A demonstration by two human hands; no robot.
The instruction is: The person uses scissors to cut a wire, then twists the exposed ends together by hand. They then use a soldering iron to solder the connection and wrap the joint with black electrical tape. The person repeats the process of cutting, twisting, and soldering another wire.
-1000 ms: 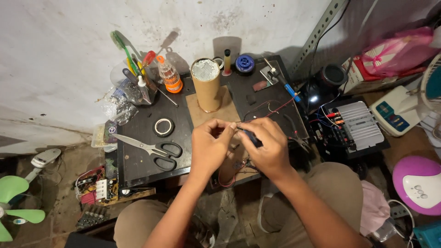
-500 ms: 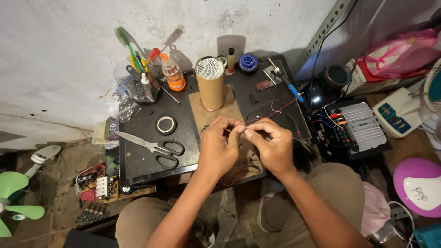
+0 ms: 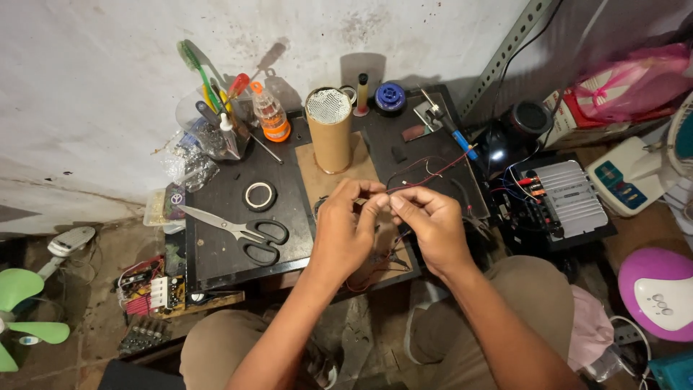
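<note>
Thin red wire [image 3: 426,171] runs between both hands over the middle of the small dark work board [image 3: 216,253], held up clear of the clutter so its end can be worked at chest level rather than down among the tools. The left hand [image 3: 345,235] curls inward with thumb and forefinger pressed together on the wire's near end, its other fingers folded under; the right hand [image 3: 432,224] meets it fingertip to fingertip, likewise pinched shut on the same strand, so the two grips nearly touch. From the right hand the wire loops back toward the rear of the board and then off to the side, where the soldering iron [image 3: 451,128] lies. More fine red and dark leads hang below the hands, though what they join to is hidden by the palms.

Behind the hands a cardboard tube [image 3: 330,130] with a mesh top stands upright on a brown square. Scissors [image 3: 234,230] lie flat to the left with their blades shut, a roll of tape [image 3: 259,195] just beyond them. A small amplifier board [image 3: 563,198] sits well to the right, apart from the hands
</note>
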